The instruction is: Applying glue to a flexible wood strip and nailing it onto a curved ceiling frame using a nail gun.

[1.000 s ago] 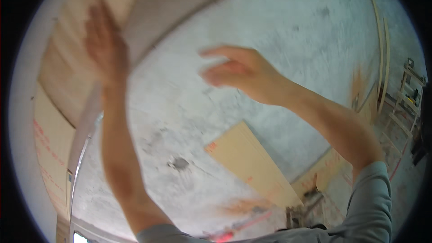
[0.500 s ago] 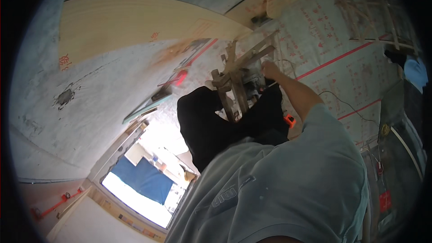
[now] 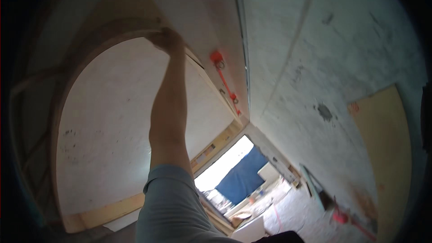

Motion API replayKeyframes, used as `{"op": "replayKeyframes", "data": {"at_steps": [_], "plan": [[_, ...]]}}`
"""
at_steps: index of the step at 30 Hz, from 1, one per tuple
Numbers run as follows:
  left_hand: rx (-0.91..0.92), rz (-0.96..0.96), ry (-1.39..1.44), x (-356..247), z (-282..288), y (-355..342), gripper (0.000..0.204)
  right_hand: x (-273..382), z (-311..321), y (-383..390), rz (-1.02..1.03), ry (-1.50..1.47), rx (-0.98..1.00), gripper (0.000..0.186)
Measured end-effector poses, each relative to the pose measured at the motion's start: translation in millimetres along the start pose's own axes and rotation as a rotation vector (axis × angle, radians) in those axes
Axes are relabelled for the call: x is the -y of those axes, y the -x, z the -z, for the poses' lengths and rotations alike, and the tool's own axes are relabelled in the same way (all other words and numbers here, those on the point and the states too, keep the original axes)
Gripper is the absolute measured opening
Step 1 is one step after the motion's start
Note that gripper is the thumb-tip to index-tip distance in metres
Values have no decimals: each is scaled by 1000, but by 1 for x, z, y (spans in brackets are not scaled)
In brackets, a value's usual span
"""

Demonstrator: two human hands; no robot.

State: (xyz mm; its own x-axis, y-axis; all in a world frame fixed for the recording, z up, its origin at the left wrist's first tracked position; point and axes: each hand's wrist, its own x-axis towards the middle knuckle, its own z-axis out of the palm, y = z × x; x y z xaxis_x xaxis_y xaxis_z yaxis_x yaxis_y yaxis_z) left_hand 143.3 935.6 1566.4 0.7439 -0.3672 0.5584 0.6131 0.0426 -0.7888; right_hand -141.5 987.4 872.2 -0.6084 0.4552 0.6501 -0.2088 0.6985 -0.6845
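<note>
My left arm stretches up through the middle, its grey sleeve ending near the elbow. At its top, my left hand (image 3: 167, 41) is closed over the brownish wooden edge strip (image 3: 121, 33) that runs round a large white panel (image 3: 112, 121). Shadow and slight blur soften the fingers. The strip looks curved through the lens. My right hand is out of sight; a bit of black trouser (image 3: 281, 237) shows at the bottom.
A red pipe (image 3: 226, 81) with round fittings runs along the wall beside the panel. A bright opening holds a blue sheet (image 3: 243, 175). A plywood board (image 3: 387, 139) lies against the grey wall (image 3: 292, 76) at right. Red items (image 3: 340, 217) lie on the floor.
The view has swung away from the wooden sawhorse and printed floor covering, toward the white panel and opening. My right arm has left view; my left arm now reaches up.
</note>
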Motion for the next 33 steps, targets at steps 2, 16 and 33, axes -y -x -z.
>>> {"op": "replayKeyframes", "data": {"at_steps": [2,16,33], "plan": [[-27,70,-162,-34,18,9,45,-11,17,30,-40,3,29,44],[-35,483,116,-47,10,8,76,109,321,474,-814,72,7,47],[-111,472,185,-64,6,-10,67,631,459,442,-461,331,-897,35]]}}
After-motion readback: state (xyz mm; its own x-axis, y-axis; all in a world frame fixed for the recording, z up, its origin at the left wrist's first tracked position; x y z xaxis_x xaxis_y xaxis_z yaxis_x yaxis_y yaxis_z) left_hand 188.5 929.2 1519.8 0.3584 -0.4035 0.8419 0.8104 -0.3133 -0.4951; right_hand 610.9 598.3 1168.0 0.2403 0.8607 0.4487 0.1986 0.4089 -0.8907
